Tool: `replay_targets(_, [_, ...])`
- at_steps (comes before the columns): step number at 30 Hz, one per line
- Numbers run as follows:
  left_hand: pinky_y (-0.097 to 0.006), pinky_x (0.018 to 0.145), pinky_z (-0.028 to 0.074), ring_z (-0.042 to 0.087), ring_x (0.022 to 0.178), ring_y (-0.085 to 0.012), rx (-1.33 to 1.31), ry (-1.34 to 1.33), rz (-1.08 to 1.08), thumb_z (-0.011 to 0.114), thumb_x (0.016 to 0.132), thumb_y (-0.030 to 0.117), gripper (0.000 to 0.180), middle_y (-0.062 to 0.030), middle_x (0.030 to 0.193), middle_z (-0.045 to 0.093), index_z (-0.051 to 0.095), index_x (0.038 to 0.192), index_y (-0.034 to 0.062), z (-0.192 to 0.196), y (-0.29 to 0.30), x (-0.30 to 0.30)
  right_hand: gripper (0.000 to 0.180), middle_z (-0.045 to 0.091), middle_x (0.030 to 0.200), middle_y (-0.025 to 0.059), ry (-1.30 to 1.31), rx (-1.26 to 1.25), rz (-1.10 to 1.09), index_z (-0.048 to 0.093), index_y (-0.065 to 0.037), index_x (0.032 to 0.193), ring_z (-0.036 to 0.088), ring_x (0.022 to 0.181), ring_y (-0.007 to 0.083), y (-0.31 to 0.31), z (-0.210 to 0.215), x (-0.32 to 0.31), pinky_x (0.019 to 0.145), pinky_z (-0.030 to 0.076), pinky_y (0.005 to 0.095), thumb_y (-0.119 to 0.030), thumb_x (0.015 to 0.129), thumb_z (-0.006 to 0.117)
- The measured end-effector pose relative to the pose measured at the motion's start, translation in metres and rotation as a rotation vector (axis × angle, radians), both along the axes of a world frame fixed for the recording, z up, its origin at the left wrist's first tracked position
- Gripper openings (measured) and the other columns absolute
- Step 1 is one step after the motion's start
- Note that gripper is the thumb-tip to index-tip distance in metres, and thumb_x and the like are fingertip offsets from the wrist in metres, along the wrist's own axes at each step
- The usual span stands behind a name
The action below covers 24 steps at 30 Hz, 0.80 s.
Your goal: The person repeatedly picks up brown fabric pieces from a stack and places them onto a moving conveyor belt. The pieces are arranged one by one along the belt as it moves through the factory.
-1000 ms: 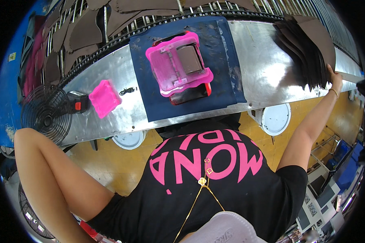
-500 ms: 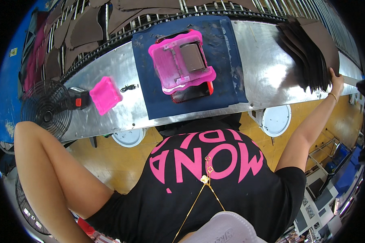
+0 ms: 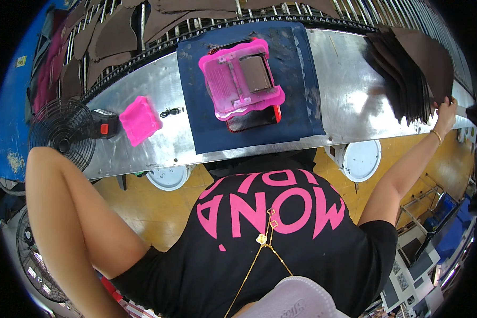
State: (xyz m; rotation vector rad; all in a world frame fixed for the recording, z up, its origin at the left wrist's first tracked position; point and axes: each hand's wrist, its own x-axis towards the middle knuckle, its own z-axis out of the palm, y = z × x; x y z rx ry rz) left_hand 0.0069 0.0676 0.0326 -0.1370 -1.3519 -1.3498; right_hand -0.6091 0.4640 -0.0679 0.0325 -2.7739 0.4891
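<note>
At the far right of the metal table, my right hand [image 3: 447, 113] pinches the lower edge of a dark brown flat cut piece [image 3: 432, 61]. That piece lies at the right side of a fanned stack of similar dark pieces [image 3: 400, 87]; whether they are leather I cannot tell. My left arm [image 3: 63, 201] bends back at the elbow, and its hand is out of view. Away from both hands, a pink scalloped tray-like frame [image 3: 217, 79] rests on a blue mat, with a small brown panel [image 3: 255, 74] on it.
The blue mat [image 3: 196, 122] covers the middle of the metal table [image 3: 169, 143]. A pink scalloped plate [image 3: 139, 122], a small cable [image 3: 170, 112] and a black fan [image 3: 63, 132] sit to the left. Beyond runs a roller conveyor with brown pieces [image 3: 109, 37]. White buckets [image 3: 361, 159] stand below the front edge.
My right hand has moved slightly right and down, drawing the edge of the brown piece away from the stack. The whole view has shifted a little.
</note>
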Motion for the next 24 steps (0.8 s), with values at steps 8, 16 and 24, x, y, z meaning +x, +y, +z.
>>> replay_targets(8, [-0.034,0.076,0.049,0.060,0.090,-0.0231,-0.100,0.296,-0.012,0.061,0.085,0.020,0.028,-0.0122,0.101,0.059,0.053,0.104,0.0010,0.016,-0.014,0.005,0.032,0.064,0.095,0.0267,0.222,-0.871,0.548,0.035,-0.002,0.121,0.068,0.073,0.0277,-0.094,0.065,0.116,0.066,0.058,0.0295,-0.010,0.095,0.051])
replay_targets(16, [-0.034,0.087,0.048,0.048,0.119,-0.0266,0.198,-0.019,-0.174,0.062,0.084,0.006,0.071,-0.0143,0.140,0.032,0.024,0.143,0.0033,-0.052,-0.059,-0.101,0.032,0.057,0.085,0.0047,-0.183,-1.137,1.023,0.042,-0.006,0.119,0.063,0.079,0.0122,-0.230,0.024,0.242,0.059,0.055,0.0245,-0.012,0.092,0.058])
replay_targets(24, [-0.020,0.045,0.041,0.055,0.051,-0.0092,0.324,-0.624,0.447,0.062,0.088,0.005,0.017,-0.0064,0.078,0.063,0.059,0.103,-0.0031,-0.044,-0.052,-0.027,0.016,0.065,0.084,0.0085,-0.508,-0.933,1.414,0.058,-0.001,0.098,0.064,0.080,0.0190,-0.290,0.024,0.319,0.066,0.050,0.0258,-0.005,0.084,0.066])
